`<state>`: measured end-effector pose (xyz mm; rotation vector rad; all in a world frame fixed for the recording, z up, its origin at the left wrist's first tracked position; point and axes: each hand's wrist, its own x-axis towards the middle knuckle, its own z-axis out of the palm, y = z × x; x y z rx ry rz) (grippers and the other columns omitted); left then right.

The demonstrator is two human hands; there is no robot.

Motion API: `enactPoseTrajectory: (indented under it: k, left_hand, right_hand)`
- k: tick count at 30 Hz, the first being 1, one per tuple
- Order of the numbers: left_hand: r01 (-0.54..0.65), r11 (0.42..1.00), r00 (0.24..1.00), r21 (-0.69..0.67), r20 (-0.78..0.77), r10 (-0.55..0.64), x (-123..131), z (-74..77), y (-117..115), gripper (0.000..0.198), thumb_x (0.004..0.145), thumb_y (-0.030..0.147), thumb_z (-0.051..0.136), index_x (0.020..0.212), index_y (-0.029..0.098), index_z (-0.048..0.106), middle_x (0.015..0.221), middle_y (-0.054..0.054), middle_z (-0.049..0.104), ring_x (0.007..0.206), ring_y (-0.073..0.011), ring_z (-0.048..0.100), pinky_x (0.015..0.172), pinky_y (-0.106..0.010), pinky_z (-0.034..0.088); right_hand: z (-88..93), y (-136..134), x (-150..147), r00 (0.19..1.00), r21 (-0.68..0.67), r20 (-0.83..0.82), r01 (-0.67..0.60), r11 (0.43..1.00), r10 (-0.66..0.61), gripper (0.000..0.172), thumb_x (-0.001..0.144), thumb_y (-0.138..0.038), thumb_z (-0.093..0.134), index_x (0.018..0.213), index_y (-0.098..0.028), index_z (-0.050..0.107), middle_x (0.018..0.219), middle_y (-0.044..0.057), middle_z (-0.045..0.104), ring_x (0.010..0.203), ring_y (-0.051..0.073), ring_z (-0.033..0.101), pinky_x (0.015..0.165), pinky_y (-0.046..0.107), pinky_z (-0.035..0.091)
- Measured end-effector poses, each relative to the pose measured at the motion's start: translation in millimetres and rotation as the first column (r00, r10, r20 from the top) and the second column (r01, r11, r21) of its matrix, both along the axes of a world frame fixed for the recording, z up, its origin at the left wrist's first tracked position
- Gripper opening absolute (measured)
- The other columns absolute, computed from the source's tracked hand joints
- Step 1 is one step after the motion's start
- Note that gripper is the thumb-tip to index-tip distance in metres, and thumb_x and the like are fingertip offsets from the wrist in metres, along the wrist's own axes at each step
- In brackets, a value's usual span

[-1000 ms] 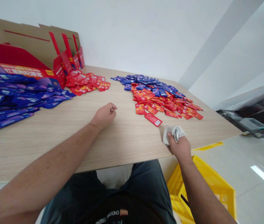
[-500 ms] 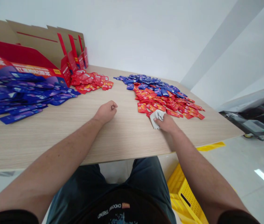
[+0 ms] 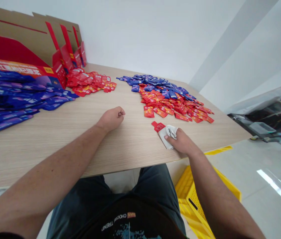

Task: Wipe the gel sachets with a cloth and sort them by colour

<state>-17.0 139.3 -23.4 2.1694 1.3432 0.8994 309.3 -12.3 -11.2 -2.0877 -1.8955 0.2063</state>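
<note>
My right hand (image 3: 183, 143) presses a crumpled white cloth (image 3: 167, 133) onto the wooden table (image 3: 56, 139), fingers closed over it. A single red sachet (image 3: 158, 126) lies partly under the cloth's far edge. Just beyond is a large pile of red and blue sachets (image 3: 166, 98). My left hand (image 3: 112, 118) rests on the table in a loose fist with nothing visible in it.
A smaller heap of red sachets (image 3: 89, 83) and a spread of long blue packets (image 3: 18, 103) lie at the left, beside red printed cardboard display boxes (image 3: 23, 56). A yellow plastic crate (image 3: 200, 199) stands on the floor under the table's right edge.
My right hand slid the cloth from the table edge up to the sachet pile, then back toward me, dragging one red sachet out of the pile. My left hand stayed put.
</note>
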Motion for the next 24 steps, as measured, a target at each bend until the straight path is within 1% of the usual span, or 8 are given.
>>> enactPoseTrajectory:
  k: [3, 6, 9, 11, 16, 19, 21, 24]
  left_hand:
    - [0.083, 0.996, 0.996, -0.030, -0.028, -0.084, 7.4, -1.5, -5.2, 0.016, 0.080, 0.020, 0.060, 0.092, 0.023, 0.069, 0.080, -0.003, 0.070, 0.074, -0.0206, 0.064, 0.070, -0.030, 0.046]
    - [0.169, 0.980, 0.983, -0.109, -0.053, -0.175, 13.5, -2.6, -11.9, 0.022, 0.083, 0.030, 0.061, 0.101, 0.023, 0.071, 0.086, -0.004, 0.073, 0.078, -0.0203, 0.066, 0.072, -0.029, 0.047]
    - [0.248, 0.953, 0.963, -0.174, -0.068, -0.263, 16.4, -1.6, -17.4, 0.027, 0.083, 0.036, 0.061, 0.104, 0.023, 0.073, 0.087, -0.003, 0.074, 0.079, -0.0196, 0.066, 0.070, -0.027, 0.047]
    - [0.282, 0.938, 0.950, -0.202, -0.077, -0.303, 17.2, -0.1, -19.5, 0.025, 0.082, 0.038, 0.061, 0.099, 0.024, 0.074, 0.084, -0.002, 0.074, 0.077, -0.0191, 0.066, 0.068, -0.027, 0.046]
    - [0.250, 0.946, 0.944, -0.205, -0.164, -0.285, 19.3, 5.0, -21.4, 0.012, 0.077, 0.030, 0.065, 0.083, 0.022, 0.072, 0.069, 0.000, 0.068, 0.066, -0.0177, 0.060, 0.059, -0.027, 0.039]
    - [0.182, 0.962, 0.964, -0.202, -0.156, -0.215, 20.2, 8.6, -21.8, 0.008, 0.079, 0.028, 0.064, 0.077, 0.021, 0.067, 0.067, 0.000, 0.065, 0.064, -0.0174, 0.058, 0.059, -0.028, 0.038]
    - [0.124, 0.967, 0.977, -0.224, -0.144, -0.158, 20.6, 11.0, -21.7, 0.011, 0.080, 0.030, 0.064, 0.073, 0.021, 0.064, 0.065, 0.000, 0.064, 0.061, -0.0172, 0.057, 0.057, -0.029, 0.037]
    - [0.050, 0.970, 0.987, -0.238, -0.137, -0.085, 21.5, 14.2, -21.4, 0.016, 0.081, 0.031, 0.065, 0.069, 0.022, 0.060, 0.062, 0.000, 0.062, 0.060, -0.0174, 0.055, 0.056, -0.030, 0.036]
  right_hand:
    - [-1.6, -3.6, -10.0, 0.966, 0.045, -0.036, -0.255, 0.966, 0.256, 0.035, 0.086, -0.038, 0.062, 0.112, -0.014, 0.066, 0.124, 0.016, 0.061, 0.116, 0.027, 0.057, 0.103, 0.040, 0.044]
    - [-2.2, 5.5, -20.7, 0.904, 0.085, -0.078, -0.414, 0.906, 0.421, 0.033, 0.085, -0.033, 0.065, 0.113, -0.017, 0.066, 0.132, 0.015, 0.056, 0.124, 0.026, 0.052, 0.109, 0.041, 0.042]
    - [-3.8, 20.2, -28.9, 0.861, 0.115, -0.097, -0.488, 0.865, 0.499, 0.026, 0.083, -0.032, 0.068, 0.106, -0.019, 0.068, 0.131, 0.013, 0.055, 0.124, 0.026, 0.052, 0.109, 0.042, 0.043]
    - [-5.6, 30.1, -33.2, 0.843, 0.134, -0.110, -0.512, 0.848, 0.526, 0.029, 0.082, -0.033, 0.069, 0.107, -0.019, 0.067, 0.131, 0.013, 0.055, 0.123, 0.027, 0.053, 0.107, 0.043, 0.044]
    - [-10.0, 51.2, -41.4, 0.800, 0.175, -0.105, -0.570, 0.803, 0.591, 0.028, 0.081, -0.037, 0.069, 0.103, -0.019, 0.068, 0.132, 0.014, 0.056, 0.126, 0.029, 0.051, 0.110, 0.045, 0.041]
    - [-7.9, 61.5, -44.6, 0.821, 0.227, -0.104, -0.530, 0.817, 0.561, 0.026, 0.081, -0.037, 0.069, 0.098, -0.018, 0.069, 0.139, 0.016, 0.051, 0.132, 0.031, 0.046, 0.112, 0.047, 0.037]
    - [-1.5, 69.1, -47.9, 0.886, 0.299, -0.102, -0.407, 0.863, 0.453, 0.030, 0.081, -0.037, 0.066, 0.103, -0.017, 0.069, 0.136, 0.017, 0.053, 0.130, 0.032, 0.048, 0.110, 0.048, 0.039]
    - [16.1, 84.0, -58.5, 0.969, 0.382, -0.085, -0.185, 0.905, 0.234, 0.038, 0.084, -0.039, 0.062, 0.114, -0.015, 0.068, 0.118, 0.016, 0.063, 0.116, 0.032, 0.056, 0.102, 0.047, 0.045]
